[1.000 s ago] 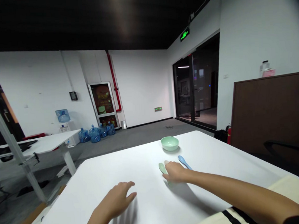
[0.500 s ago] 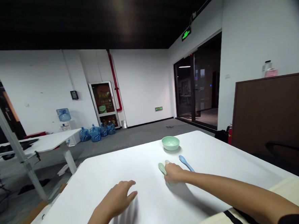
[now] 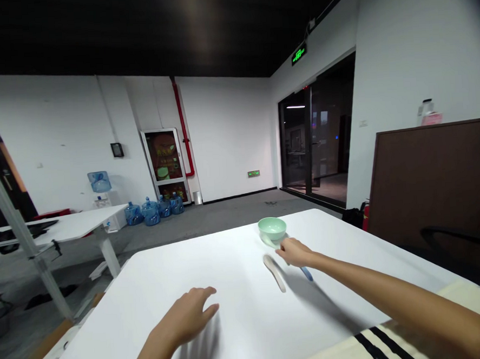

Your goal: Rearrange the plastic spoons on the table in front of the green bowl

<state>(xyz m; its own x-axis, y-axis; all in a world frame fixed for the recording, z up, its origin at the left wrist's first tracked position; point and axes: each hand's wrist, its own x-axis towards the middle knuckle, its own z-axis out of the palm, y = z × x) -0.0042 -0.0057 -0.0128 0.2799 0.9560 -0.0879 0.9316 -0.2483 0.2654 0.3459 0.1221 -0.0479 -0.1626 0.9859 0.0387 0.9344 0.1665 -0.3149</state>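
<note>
My right hand (image 3: 294, 252) is closed on a light green spoon (image 3: 269, 242), whose bowl end shows just in front of the green bowl (image 3: 272, 229). Most of the spoon's handle is hidden by my fingers. Below that hand lies a blue spoon (image 3: 306, 274), only its handle end showing. A beige spoon (image 3: 275, 274) rests on the white table, nearer to me and left of the blue one. My left hand (image 3: 191, 314) hovers over the table's left part, fingers apart, holding nothing.
The white table (image 3: 156, 276) ends beyond the bowl. A brown cabinet (image 3: 431, 178) stands to the right, with a black chair arm (image 3: 442, 235) before it. Another white desk (image 3: 88, 218) is on the left, and blue water bottles (image 3: 150, 211) stand by the far wall.
My right hand has lifted the green spoon from beside the beige one and carried it forward and right, up to the bowl. My left hand stays almost where it was.
</note>
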